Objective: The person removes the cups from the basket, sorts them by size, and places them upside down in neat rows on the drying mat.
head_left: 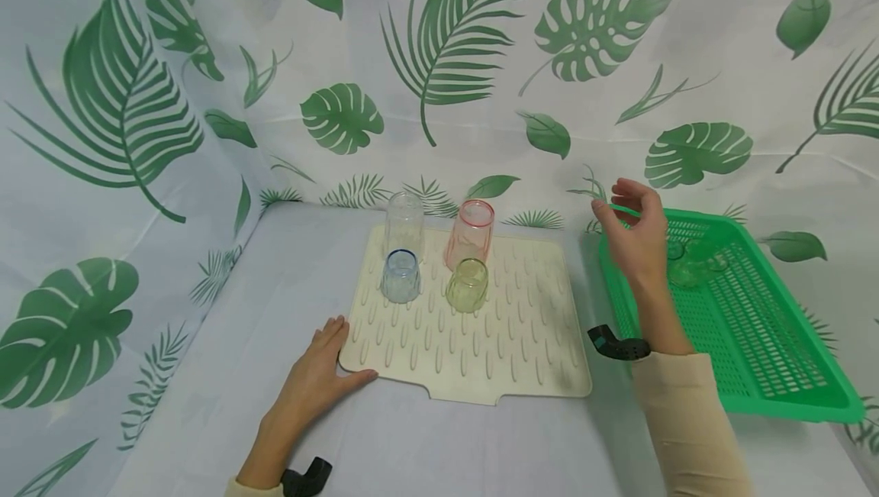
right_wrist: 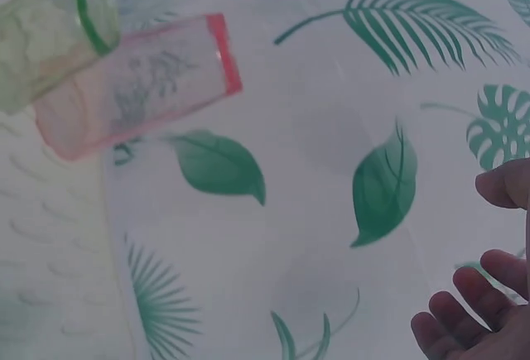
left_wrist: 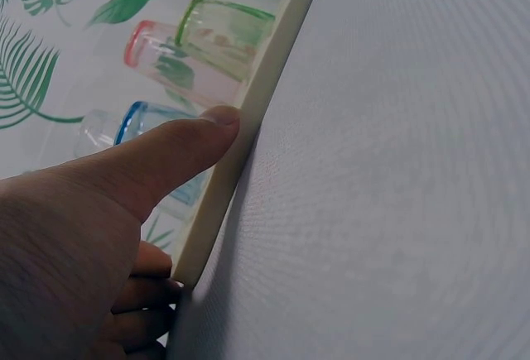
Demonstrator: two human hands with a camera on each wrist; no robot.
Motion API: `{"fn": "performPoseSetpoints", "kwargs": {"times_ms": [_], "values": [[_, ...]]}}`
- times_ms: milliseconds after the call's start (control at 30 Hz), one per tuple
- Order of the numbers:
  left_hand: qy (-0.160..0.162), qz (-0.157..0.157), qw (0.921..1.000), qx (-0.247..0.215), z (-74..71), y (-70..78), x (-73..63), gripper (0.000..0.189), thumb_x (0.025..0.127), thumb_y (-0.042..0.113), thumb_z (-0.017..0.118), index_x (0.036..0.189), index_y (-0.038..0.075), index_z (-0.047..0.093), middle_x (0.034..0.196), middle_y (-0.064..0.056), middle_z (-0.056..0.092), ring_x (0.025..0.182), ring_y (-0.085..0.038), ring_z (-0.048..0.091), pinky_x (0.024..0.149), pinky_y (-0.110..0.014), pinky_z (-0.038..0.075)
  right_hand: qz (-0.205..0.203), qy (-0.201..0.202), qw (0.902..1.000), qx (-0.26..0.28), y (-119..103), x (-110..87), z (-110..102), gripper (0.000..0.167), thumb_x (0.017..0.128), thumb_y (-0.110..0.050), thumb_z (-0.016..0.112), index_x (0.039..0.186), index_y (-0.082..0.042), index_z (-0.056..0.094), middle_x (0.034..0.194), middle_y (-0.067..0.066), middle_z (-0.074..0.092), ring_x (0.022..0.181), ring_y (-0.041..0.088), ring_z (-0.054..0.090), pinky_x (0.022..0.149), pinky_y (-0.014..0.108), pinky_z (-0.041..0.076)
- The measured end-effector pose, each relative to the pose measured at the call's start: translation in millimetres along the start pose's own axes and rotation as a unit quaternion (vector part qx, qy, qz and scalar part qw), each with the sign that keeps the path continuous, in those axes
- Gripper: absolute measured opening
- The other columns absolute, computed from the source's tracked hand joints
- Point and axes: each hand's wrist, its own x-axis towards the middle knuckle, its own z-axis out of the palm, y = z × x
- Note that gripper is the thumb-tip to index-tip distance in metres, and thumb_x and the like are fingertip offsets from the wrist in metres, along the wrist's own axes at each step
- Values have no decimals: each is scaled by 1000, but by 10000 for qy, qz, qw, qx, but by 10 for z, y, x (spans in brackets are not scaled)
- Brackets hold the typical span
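My left hand rests at the near left corner of a cream draining mat with raised ridges. Its thumb lies against the front edge and the other fingers are along the left side. On the mat stand a tall clear glass, a tall pink glass, a short blue-ringed glass and a short yellow-green glass. Raised over the left rim of a green plastic basket, my right hand has loosely bent fingers with nothing between them.
Inside the basket, toward its far left part, lie small glasses that look greenish. A white cloth with green leaf prints hangs behind the table and at the left. The basket stands just right of the mat.
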Motion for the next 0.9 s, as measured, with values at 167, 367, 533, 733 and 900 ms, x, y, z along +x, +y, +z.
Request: {"fn": "performPoseSetpoints", "kwargs": {"times_ms": [167,367,533,733,900], "values": [[8,7,10000,6,2,-7,-1,101,80,59,76,151,-4,39,161,-22,32,152,-40,25,123,-57,26,304,69,9994,-132,112,114,-160,51,96,-28,65,142,-13,50,124,-13,55,113,3,51,102,26,46],[-20,-29,10000,27,-3,-2,5,101,80,59,76,151,-4,39,161,-22,32,152,-41,25,123,-56,26,658,131,9968,-432,269,189,-345,55,96,-37,64,144,-16,49,120,-20,52,111,0,49,99,22,44],[-47,-67,10000,44,0,2,10,101,80,58,77,151,-4,39,161,-22,32,152,-40,25,124,-55,25,786,143,9956,-483,398,213,-481,55,96,-37,64,144,-16,48,118,-22,51,110,-1,49,99,23,42],[-42,-80,10000,27,1,4,5,101,80,58,77,151,-4,39,161,-22,32,152,-40,25,124,-56,25,985,126,9926,-691,551,237,-624,57,97,-38,62,147,-17,46,115,-25,49,107,-5,47,99,23,41],[-86,-128,9999,-26,-3,3,6,102,80,58,77,151,-4,38,162,-22,31,152,-41,23,123,-57,26,1167,29,9884,-972,690,243,-713,62,97,-42,60,149,-16,43,116,-25,47,105,-7,45,95,22,40]]}}
